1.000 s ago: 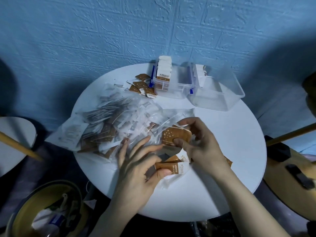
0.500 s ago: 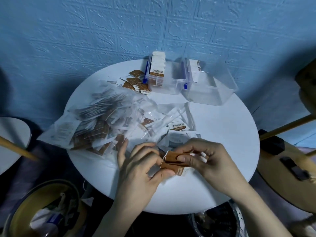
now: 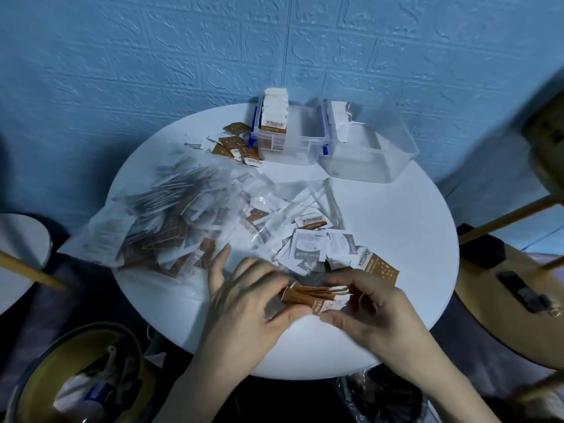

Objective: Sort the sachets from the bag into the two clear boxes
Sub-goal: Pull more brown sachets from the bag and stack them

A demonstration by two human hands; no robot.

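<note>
Both hands [image 3: 308, 303] pinch a sachet stack [image 3: 314, 296] between them.

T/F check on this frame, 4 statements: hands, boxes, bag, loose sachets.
1. Both hands, left hand and right hand, hold one stack of sachets. True.
2. Both clear boxes are empty. False: the left box and the right box each hold upright sachets.
3. The bag lies on the round table, left of the hands. True.
4. Loose brown sachets lie right of the boxes. False: they lie left of the left box.
</note>
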